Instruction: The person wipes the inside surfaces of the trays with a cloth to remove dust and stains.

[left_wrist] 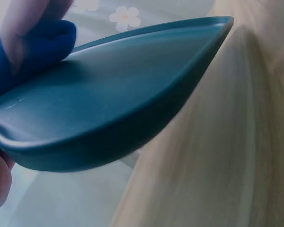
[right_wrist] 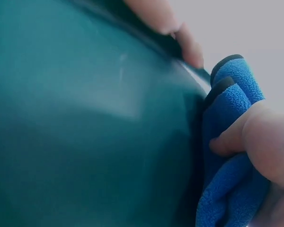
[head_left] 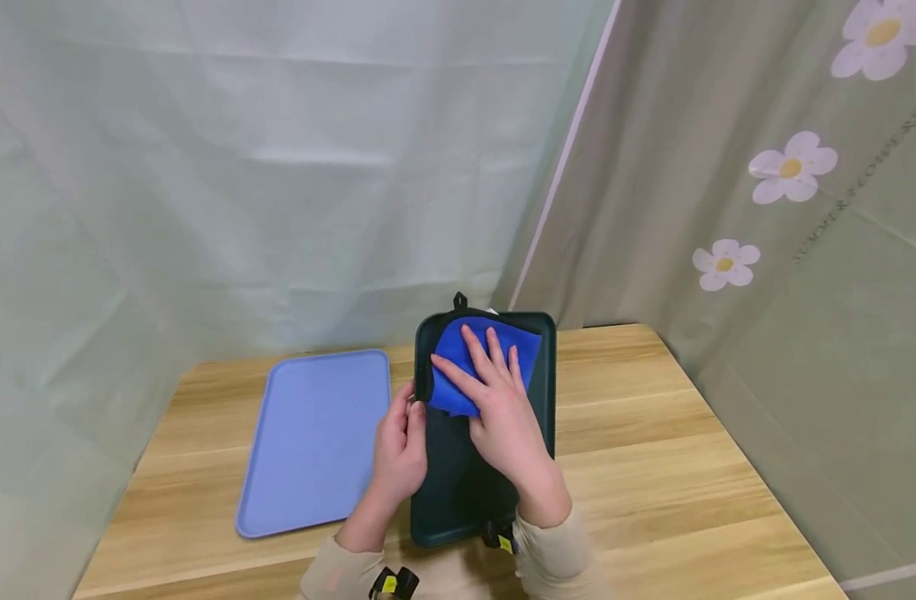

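one lt. blue tray (head_left: pixel 315 446) lay far l. on the wood table (head_left: pixel 653 450); just beside it, the l. hand (head_left: pixel 399 450) was clamped on the l. edge of the dk. green tray (head_left: pixel 450 492), which showed tilted & up off the table in the l. wrist view. blue cloth (head_left: pixel 453 348) w/ blk trim lay on that tray's far half, r. hand (head_left: pixel 506 417) pressing it, fingers straight & apart. far r., a curtain (head_left: pixel 638 167) w/ wht flowers (head_left: pixel 791 168) hung.

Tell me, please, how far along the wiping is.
Done: perhaps the light blue tray, lying aside. In hand: the left hand holds the dark green tray; the right hand presses a blue cloth over its far end. Left: probably its uncovered near end.
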{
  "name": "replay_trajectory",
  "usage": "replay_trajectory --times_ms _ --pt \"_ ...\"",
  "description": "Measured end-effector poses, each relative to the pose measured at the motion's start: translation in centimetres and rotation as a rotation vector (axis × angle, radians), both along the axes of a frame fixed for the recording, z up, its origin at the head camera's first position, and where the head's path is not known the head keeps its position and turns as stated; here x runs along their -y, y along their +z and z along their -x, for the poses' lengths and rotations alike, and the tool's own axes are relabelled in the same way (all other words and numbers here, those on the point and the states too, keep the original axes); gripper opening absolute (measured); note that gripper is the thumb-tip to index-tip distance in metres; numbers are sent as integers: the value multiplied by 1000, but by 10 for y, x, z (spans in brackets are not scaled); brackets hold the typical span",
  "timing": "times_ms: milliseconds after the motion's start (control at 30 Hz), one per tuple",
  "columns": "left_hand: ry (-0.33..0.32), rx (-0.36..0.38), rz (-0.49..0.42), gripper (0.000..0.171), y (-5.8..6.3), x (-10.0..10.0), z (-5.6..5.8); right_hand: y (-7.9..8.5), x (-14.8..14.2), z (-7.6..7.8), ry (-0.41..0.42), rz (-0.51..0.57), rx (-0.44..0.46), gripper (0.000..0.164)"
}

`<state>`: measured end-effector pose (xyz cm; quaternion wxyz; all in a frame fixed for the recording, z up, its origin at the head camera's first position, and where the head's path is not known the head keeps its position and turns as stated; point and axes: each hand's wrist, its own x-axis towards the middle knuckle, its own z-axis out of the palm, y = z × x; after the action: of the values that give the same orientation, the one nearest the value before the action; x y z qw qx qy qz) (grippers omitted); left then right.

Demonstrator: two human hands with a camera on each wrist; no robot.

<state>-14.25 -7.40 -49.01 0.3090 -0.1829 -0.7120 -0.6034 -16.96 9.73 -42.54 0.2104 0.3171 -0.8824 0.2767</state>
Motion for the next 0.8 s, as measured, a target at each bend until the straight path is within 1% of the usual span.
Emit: replay_trajectory --times_ms 100,167,200,300,400,567,700,800 --pt "-19 36 -38 33 3 1 -3 1 -6 2 -26 18 9 98" --pt "-32 60 -50 34 -3 4 -1 2 -9 3 -39 35 23 99" --pt "-47 67 -57 34 -2 5 -1 3 -10 4 -46 45 28 98" --pt "-76 48 -70 34 1 7 0 6 -14 6 -62 74 33 97" --pt "-88 18 -73 34 4 7 0 6 -17 6 -76 92 29 93" --pt "-58 10 -66 34 4 8 -1 6 -18 6 -93 118 29 90" --pt "-27 -6 -52 35 2 8 -1 5 -19 8 -120 185 21 90" --pt "-28 -22 -46 35 3 7 1 5 -20 10 -143 235 21 90"
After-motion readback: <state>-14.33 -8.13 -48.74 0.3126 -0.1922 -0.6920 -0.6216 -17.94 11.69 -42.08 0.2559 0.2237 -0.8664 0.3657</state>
